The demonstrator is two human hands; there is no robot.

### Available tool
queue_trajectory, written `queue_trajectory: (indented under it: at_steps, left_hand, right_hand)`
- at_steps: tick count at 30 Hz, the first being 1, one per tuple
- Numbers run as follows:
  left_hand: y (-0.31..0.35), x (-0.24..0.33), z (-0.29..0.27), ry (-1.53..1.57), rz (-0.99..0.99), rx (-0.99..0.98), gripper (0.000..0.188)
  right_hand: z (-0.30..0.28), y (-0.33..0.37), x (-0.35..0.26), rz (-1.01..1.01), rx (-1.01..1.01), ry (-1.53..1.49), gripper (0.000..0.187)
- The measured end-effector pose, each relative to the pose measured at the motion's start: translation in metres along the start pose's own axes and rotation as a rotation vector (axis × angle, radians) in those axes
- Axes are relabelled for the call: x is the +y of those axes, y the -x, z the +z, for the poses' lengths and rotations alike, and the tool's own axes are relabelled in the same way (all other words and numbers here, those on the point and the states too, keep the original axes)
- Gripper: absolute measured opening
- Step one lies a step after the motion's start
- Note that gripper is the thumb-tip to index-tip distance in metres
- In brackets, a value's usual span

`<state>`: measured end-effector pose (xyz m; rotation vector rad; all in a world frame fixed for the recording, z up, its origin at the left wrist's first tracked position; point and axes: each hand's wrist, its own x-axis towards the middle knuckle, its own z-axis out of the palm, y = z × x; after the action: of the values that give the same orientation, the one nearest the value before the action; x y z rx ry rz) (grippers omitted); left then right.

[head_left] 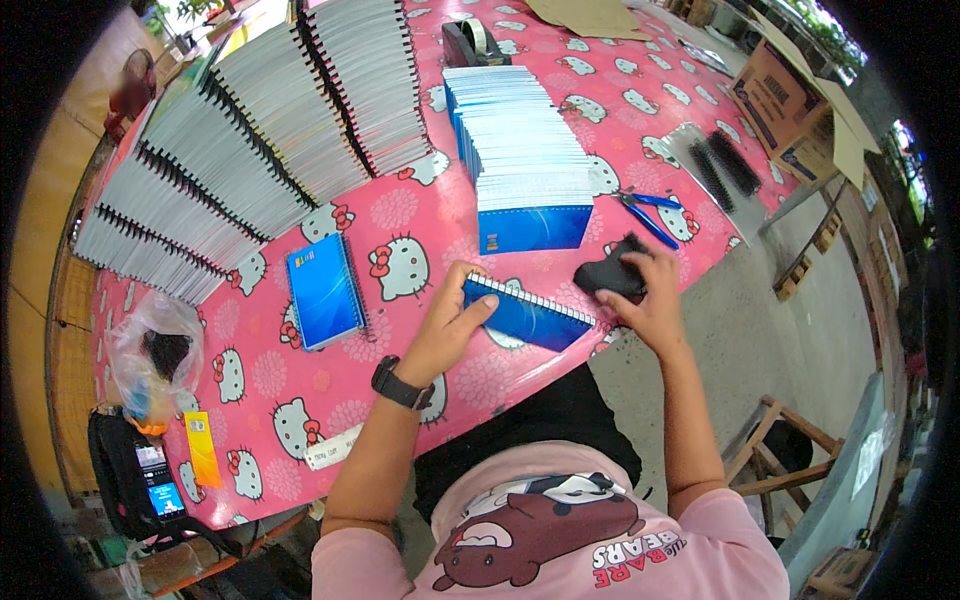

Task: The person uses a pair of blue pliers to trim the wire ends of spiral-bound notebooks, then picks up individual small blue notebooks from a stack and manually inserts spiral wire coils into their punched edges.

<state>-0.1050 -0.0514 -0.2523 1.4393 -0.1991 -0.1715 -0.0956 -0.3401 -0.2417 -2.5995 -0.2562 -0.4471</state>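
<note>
My left hand [457, 318] grips a small blue notebook [535, 318] by its left end, thumb on the cover. A row of holes runs along the notebook's upper long edge, which slants down to the right. Close to its right end, my right hand [648, 300] is closed around a soft-looking black lumpy thing [603, 276], thumb and fingers on either side of it; its kind is unclear. To the left lies another blue notebook [325, 292], with a dark spiral along its right edge.
A long stack of blue-covered pads [535, 228] stands ahead. Blue-handled pliers [650, 218] and black coils [722, 170] lie to the right. Large rows of spiral books [270, 130] fill the far left. A tape dispenser [474, 44], cardboard box [790, 100], plastic bag [150, 350] and phone [160, 480] surround these.
</note>
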Motion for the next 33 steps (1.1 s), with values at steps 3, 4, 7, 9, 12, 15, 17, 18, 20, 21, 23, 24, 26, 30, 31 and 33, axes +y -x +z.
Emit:
queue_trajectory:
  at_steps: [3,4,7,9,12,15,17,18,20,21,23,24,26,30,31,33]
  left_hand:
    - [0.001,0.015,0.008,-0.032,0.115,0.007,0.022]
    - [0.005,0.018,0.011,-0.042,0.104,0.002,0.022]
    - [0.014,0.038,0.023,-0.030,0.073,0.051,0.018]
    - [0.017,0.052,0.036,-0.272,0.164,0.055,0.015]
    - [0.020,0.046,0.038,-0.217,0.247,0.068,0.014]
    - [0.024,0.047,0.038,-0.249,0.292,0.095,0.015]
    - [0.028,0.045,0.035,-0.248,0.313,0.111,0.016]
    - [0.029,0.043,0.033,-0.263,0.322,0.126,0.016]
    - [0.033,0.042,0.029,-0.281,0.331,0.160,0.017]
    - [0.034,0.042,0.028,-0.248,0.232,0.126,0.018]
    - [0.036,0.043,0.024,-0.223,0.136,0.119,0.019]
    - [0.035,0.041,0.022,-0.219,0.093,0.115,0.020]
    - [0.035,0.040,0.019,-0.214,0.061,0.109,0.022]
    - [0.033,0.052,-0.009,-0.261,0.308,0.295,0.031]
    - [0.034,0.070,-0.024,-0.320,0.291,0.363,0.030]
    - [0.039,0.089,-0.077,-0.502,0.296,0.600,0.030]
  right_hand:
    - [-0.013,0.001,0.013,-0.172,0.005,0.117,0.053]
    - [-0.019,-0.006,0.001,-0.233,0.089,0.061,0.045]
    - [-0.030,-0.012,-0.061,-0.034,-0.138,-0.656,0.037]
    - [-0.032,-0.009,-0.102,-0.221,-0.072,-0.790,0.031]
    - [-0.029,-0.009,-0.116,-0.231,-0.189,-0.767,0.029]
    - [-0.026,-0.010,-0.118,-0.248,-0.194,-0.819,0.026]
    - [-0.024,-0.010,-0.121,-0.237,-0.229,-0.793,0.025]
    - [-0.024,-0.010,-0.123,-0.224,-0.256,-0.765,0.023]
    - [-0.024,-0.011,-0.125,-0.305,-0.242,-0.707,0.022]
    - [-0.024,-0.012,-0.126,-0.377,-0.216,-0.646,0.022]
    - [-0.025,-0.013,-0.130,-0.426,-0.239,-0.629,0.023]
    - [-0.024,-0.013,-0.132,-0.460,-0.250,-0.603,0.023]
    - [-0.022,-0.013,-0.132,-0.476,-0.288,-0.577,0.027]
    - [-0.020,-0.019,-0.140,-0.490,-0.112,-0.551,0.040]
    - [-0.021,-0.023,-0.135,-0.484,-0.110,-0.548,0.040]
    - [-0.027,-0.030,-0.121,-0.398,-0.021,-0.467,0.046]
